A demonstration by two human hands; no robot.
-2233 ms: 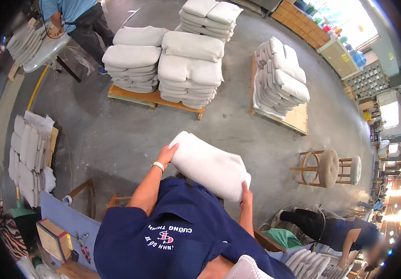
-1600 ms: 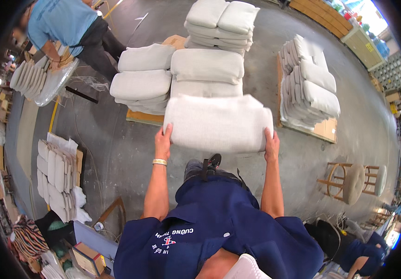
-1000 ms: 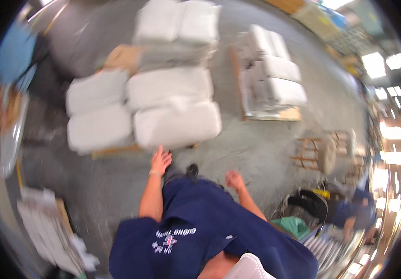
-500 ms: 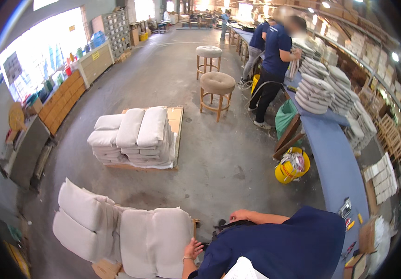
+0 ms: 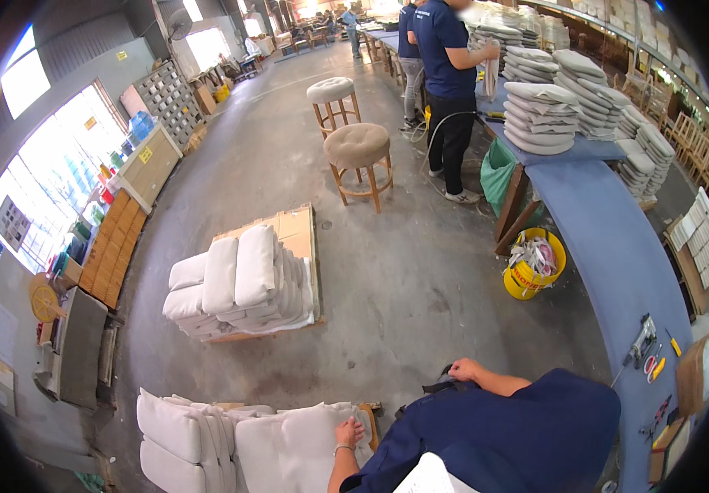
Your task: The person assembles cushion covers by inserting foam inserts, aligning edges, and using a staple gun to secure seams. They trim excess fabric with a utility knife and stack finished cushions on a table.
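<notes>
My left hand (image 5: pixel 349 432), with a band at the wrist, is held over the right end of a stack of pale grey cushions (image 5: pixel 288 448). Its fingers are loosely bent and apart, with nothing seen in them; whether it touches the cushion I cannot tell. My right hand (image 5: pixel 467 370) is in front of my waist, fingers curled in by a black strap-like piece (image 5: pixel 435 386). What those fingers grip is too small to make out. The navy shirt (image 5: pixel 502 431) covers my body, and a white piece (image 5: pixel 432 476) shows at the lower edge.
Ahead, more pale cushions (image 5: pixel 235 275) are stacked on a cardboard-topped pallet (image 5: pixel 297 226). Two round stools (image 5: pixel 357 146) stand beyond. On the right runs a long blue table (image 5: pixel 601 246) with tools and cushion piles; a yellow bucket (image 5: pixel 527 279) of scraps and two people are beside it.
My view has shifted, so the near cushions sit lower in the picture. My left hand is now over the cushions rather than at their right edge; my right hand stays before my waist.
</notes>
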